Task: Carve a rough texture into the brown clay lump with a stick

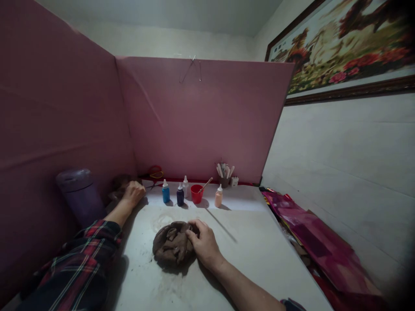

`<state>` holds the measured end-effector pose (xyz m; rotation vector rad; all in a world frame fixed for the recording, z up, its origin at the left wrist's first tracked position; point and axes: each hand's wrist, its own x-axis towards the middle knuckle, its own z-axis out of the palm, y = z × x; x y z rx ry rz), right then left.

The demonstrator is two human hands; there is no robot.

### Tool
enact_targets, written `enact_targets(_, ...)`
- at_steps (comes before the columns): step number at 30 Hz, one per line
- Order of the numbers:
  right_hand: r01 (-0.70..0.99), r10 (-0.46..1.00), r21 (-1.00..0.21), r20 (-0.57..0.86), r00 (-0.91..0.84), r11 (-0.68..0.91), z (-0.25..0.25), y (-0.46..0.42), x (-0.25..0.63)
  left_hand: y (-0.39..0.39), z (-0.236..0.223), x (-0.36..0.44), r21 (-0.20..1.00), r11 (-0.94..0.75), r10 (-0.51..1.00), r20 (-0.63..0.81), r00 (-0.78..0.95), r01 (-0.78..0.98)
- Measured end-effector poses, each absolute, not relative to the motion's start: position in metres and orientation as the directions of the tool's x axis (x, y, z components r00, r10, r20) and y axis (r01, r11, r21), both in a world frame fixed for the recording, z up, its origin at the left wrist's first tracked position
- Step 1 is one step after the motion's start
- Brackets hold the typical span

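Note:
A round, lumpy piece of brown clay [171,248] lies on the white tabletop in front of me, its top folded and uneven. My right hand [205,245] grips its right edge, thumb on top and fingers curled over the far side. At the far left of the table, my left hand [134,193] is stretched out with curled fingers. It is beside a dark brown lump [120,183] that seems to be in clear plastic. Whatever the left fingers hold, if anything, is hidden.
Behind the clay stand a blue bottle [166,192], a dark blue bottle [180,195], a peach bottle [218,197] and a red cup [196,194]. A thin stick [221,224] lies nearby. A tool holder [224,180] stands at the back, a purple-lidded container [79,194] at left.

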<state>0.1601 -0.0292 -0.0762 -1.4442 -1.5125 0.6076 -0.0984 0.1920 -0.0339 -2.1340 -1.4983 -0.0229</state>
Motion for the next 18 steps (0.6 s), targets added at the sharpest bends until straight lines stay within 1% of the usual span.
enact_targets(4, 0.497, 0.953, -0.849, 0.276, 0.126, 0.18, -0.076, -0.029, 0.16, 0.18, -0.034, -0.096, -0.403, -0.246, 0.873, 0.303, 0.382, 0.882)
enact_targets(12, 0.483, 0.95, -0.851, 0.293, 0.11, 0.206, -0.077, -0.029, 0.161, 0.174, -0.029, -0.092, -0.367, -0.186, 0.894, 0.321, 0.312, 0.911)
enact_targets(15, 0.477, 0.95, -0.855, 0.289, 0.116, 0.202, -0.077, -0.029, 0.161, 0.181, -0.021, -0.091, -0.358, -0.222, 0.903, 0.276, 0.33, 0.907)
enact_targets(18, 0.468, 0.954, -0.862, 0.276, 0.117, 0.192, -0.076, -0.029, 0.161, 0.19, -0.011, -0.093, -0.338, -0.283, 0.914, 0.19, 0.359, 0.898)
